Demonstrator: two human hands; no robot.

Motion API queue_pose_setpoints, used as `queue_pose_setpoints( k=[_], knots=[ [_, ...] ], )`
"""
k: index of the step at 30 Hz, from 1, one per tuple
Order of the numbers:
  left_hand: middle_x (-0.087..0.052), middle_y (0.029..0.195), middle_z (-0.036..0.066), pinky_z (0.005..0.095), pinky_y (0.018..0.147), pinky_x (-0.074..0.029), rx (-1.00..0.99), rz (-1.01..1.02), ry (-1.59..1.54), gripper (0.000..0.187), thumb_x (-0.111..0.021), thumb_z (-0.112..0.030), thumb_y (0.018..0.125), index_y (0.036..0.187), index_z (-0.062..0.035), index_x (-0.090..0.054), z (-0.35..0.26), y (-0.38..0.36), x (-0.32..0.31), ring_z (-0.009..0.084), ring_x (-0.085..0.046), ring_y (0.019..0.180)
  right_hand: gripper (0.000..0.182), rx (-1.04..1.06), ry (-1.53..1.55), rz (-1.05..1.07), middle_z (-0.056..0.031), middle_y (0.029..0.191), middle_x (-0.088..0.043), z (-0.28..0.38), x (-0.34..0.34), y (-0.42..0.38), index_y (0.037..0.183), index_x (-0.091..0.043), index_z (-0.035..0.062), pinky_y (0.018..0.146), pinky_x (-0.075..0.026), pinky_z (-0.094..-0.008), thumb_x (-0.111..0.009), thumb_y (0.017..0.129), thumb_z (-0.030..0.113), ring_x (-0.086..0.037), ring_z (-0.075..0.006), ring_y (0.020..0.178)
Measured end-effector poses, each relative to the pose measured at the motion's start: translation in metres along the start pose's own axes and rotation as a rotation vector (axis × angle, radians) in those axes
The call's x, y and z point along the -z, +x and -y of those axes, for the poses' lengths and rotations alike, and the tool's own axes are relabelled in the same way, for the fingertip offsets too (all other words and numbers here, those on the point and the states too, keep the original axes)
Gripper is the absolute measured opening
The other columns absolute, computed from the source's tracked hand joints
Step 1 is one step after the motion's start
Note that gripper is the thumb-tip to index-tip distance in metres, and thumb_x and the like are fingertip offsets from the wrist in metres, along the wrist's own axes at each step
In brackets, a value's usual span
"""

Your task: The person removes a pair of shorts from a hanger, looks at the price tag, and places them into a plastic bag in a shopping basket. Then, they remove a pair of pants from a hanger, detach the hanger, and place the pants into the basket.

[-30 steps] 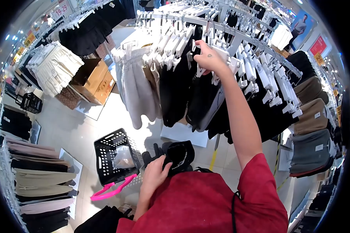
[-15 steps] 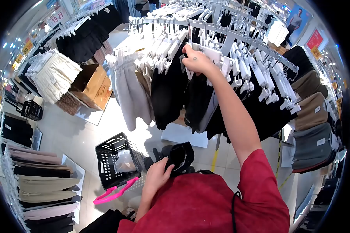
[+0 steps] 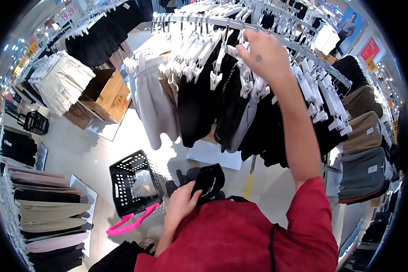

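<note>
My right hand is up at the metal rail, its fingers curled over the tops of the hangers and hiding their own tips. Its thumb lies against a white clip hanger. Black shorts and grey shorts hang just to its left, with dark trousers or shorts below it. Down by my waist, my left hand is closed on a black cloth item, whose exact kind I cannot make out.
On the floor stands a black shopping basket with a pink handle and a clear plastic bag inside. A cardboard box sits at the left rack. Folded clothes hang at lower left, more trousers at right.
My right hand has moved right along the rail and turned back-up, leaving a gap between hangers where it was. My left hand keeps its place on the black cloth item.
</note>
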State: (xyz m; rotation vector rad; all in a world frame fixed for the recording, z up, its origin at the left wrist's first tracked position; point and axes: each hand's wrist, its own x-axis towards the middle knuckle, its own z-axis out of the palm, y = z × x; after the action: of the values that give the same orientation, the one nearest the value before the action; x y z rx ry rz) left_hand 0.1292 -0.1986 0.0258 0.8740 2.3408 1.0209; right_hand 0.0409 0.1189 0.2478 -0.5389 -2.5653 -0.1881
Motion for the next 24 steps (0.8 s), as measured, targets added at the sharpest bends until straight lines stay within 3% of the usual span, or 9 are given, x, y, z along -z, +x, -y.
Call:
queue_pose_setpoints(
  k=[2, 4, 5, 9, 10, 13, 16, 20, 24],
  knots=[
    [-0.060, 0.080, 0.022, 0.0475, 0.065, -0.046, -0.004, 0.024, 0.017, 0.022, -0.060, -0.021, 0.085, 0.091, -0.0006, -0.053, -0.001, 0.002, -0.001, 0.0417, -0.058, 0.078, 0.035, -0.041, -0.066, 0.434, -0.0167, 0.093, -0.064, -0.013, 0.007, 0.015, 0.102, -0.056, 0.0049, 0.077, -0.049, -0.0413, -0.060, 0.081, 0.033, -0.062, -0.0326, 0.091],
    [-0.061, 0.081, 0.022, 0.0475, 0.065, -0.046, -0.015, 0.031, 0.018, 0.023, -0.060, -0.021, 0.085, 0.092, -0.0004, -0.054, -0.004, 0.005, -0.002, 0.0417, -0.058, 0.079, 0.037, 0.060, -0.039, 0.523, -0.0197, 0.093, -0.063, -0.029, -0.016, 0.015, 0.101, -0.053, 0.0034, 0.075, -0.050, -0.0427, -0.062, 0.078, 0.030, -0.062, -0.0345, 0.089],
    [-0.061, 0.081, 0.022, 0.0475, 0.065, -0.046, -0.016, 0.033, 0.021, 0.023, -0.060, -0.021, 0.085, 0.093, -0.0005, -0.054, -0.004, 0.005, -0.003, 0.0418, -0.058, 0.079, 0.040, 0.058, 0.019, 0.577, -0.0234, 0.096, -0.063, -0.033, -0.026, 0.014, 0.109, -0.048, 0.0014, 0.077, -0.049, -0.0440, -0.060, 0.078, 0.024, -0.062, -0.0369, 0.091],
    [-0.061, 0.081, 0.022, 0.0473, 0.065, -0.045, -0.018, 0.036, 0.020, 0.023, -0.060, -0.021, 0.085, 0.093, -0.0005, -0.054, -0.001, 0.003, -0.004, 0.0418, -0.058, 0.079, 0.051, -0.077, 0.175, 0.627, -0.0265, 0.099, -0.062, -0.032, -0.029, 0.018, 0.125, -0.037, 0.0017, 0.083, -0.049, -0.0449, -0.055, 0.078, 0.012, -0.061, -0.0404, 0.095],
    [-0.061, 0.081, 0.022, 0.0473, 0.065, -0.045, -0.025, 0.039, 0.017, 0.023, -0.060, -0.021, 0.085, 0.093, -0.0005, -0.054, -0.001, 0.004, -0.004, 0.0417, -0.058, 0.079, 0.046, 0.023, 0.014, 0.498, -0.0254, 0.099, -0.062, -0.028, -0.023, 0.015, 0.121, -0.041, 0.0028, 0.081, -0.049, -0.0456, -0.054, 0.078, 0.011, -0.061, -0.0400, 0.094],
    [-0.054, 0.071, 0.023, 0.0449, 0.060, -0.041, -0.039, -0.023, -0.059, 0.026, -0.059, -0.023, 0.085, 0.082, 0.0015, -0.050, -0.002, 0.004, -0.005, 0.0429, -0.053, 0.071, 0.036, 0.040, -0.129, 0.382, -0.0218, 0.097, -0.063, -0.017, 0.003, 0.015, 0.114, -0.048, 0.0038, 0.080, -0.050, -0.0461, -0.050, 0.078, 0.008, -0.062, -0.0386, 0.092],
    [-0.053, 0.070, 0.023, 0.0439, 0.059, -0.040, -0.032, -0.035, -0.084, 0.026, -0.060, -0.021, 0.085, 0.081, 0.0019, -0.048, -0.003, 0.005, -0.007, 0.0429, -0.052, 0.069, 0.031, -0.001, -0.127, 0.375, -0.0199, 0.101, -0.065, -0.010, 0.020, 0.019, 0.108, -0.057, 0.0033, 0.080, -0.052, -0.0433, -0.052, 0.078, 0.008, -0.064, -0.0349, 0.093],
    [-0.051, 0.067, 0.024, 0.0428, 0.056, -0.039, -0.018, -0.090, -0.104, 0.026, -0.060, -0.020, 0.085, 0.080, 0.0029, -0.047, -0.002, 0.003, -0.009, 0.0425, -0.051, 0.065, 0.032, -0.012, -0.105, 0.239, -0.0228, 0.087, -0.064, -0.015, 0.027, 0.003, 0.107, -0.052, 0.0014, 0.077, -0.050, -0.0470, -0.047, 0.075, 0.005, -0.062, -0.0394, 0.086],
    [-0.057, 0.076, 0.024, 0.0489, 0.062, -0.042, 0.039, -0.016, -0.062, 0.024, -0.059, -0.021, 0.086, 0.086, 0.0013, -0.050, -0.002, 0.005, -0.007, 0.0444, -0.055, 0.078, 0.030, 0.021, -0.050, 0.179, -0.0251, 0.074, -0.061, -0.018, 0.034, -0.023, 0.103, -0.050, -0.0026, 0.073, -0.050, -0.0483, -0.047, 0.074, 0.003, -0.062, -0.0412, 0.076]
  ],
)
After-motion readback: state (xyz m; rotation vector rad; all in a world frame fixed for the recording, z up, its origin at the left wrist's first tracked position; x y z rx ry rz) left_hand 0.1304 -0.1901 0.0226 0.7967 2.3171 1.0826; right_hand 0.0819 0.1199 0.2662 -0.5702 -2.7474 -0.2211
